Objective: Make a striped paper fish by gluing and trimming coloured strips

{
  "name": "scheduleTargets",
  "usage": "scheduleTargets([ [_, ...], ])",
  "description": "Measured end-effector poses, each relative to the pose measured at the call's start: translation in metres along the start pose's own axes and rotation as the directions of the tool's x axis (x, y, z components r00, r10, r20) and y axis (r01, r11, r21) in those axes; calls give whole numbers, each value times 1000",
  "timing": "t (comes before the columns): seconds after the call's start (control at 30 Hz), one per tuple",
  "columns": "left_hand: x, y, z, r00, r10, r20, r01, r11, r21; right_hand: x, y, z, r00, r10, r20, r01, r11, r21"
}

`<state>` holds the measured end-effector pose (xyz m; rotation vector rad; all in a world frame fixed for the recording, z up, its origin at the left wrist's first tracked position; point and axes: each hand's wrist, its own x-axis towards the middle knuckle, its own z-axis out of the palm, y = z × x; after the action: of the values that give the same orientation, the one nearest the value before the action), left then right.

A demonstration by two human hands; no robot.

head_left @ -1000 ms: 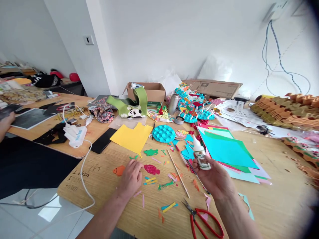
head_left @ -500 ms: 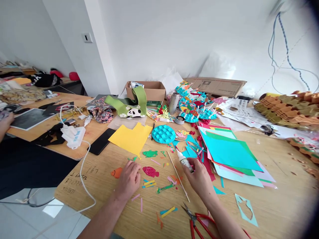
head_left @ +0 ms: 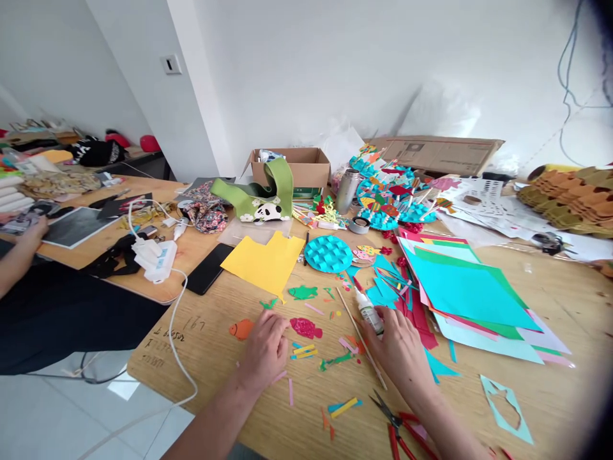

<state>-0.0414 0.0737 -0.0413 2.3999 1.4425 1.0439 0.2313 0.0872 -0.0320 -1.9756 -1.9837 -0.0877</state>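
One white bottle (head_left: 368, 312) is held in the right fingers (head_left: 389, 319); the left fingers (head_left: 274, 324) curl, their grip unclear

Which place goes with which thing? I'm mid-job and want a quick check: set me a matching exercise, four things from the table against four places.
Things
1. Small white plastic bottle
2. Dark pink paper fish
3. Flat black rectangular phone
4. Red-handled metal scissors

Places
A. Left of the cut yellow paper sheet
B. In the right hand
C. At the bottom of the view
D. Close beside the left hand, on its right

Right pairs: 1-B, 2-D, 3-A, 4-C.
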Motion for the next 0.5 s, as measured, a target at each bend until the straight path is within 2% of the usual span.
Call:
scheduleTargets([
  [0.13,0,1,-2,1000,-18,-8,18,1000,-3,-1,4,0,999,-31,-22,31,999,21],
  [0.33,0,1,-3,999,-9,33,10,1000,-15,-5,5,-11,982,-62,-176,62,998,-5],
  [0.5,-1,1,-3,998,-13,54,14,1000,-26,-17,2,-22,967,-27,-255,48,996,79],
])
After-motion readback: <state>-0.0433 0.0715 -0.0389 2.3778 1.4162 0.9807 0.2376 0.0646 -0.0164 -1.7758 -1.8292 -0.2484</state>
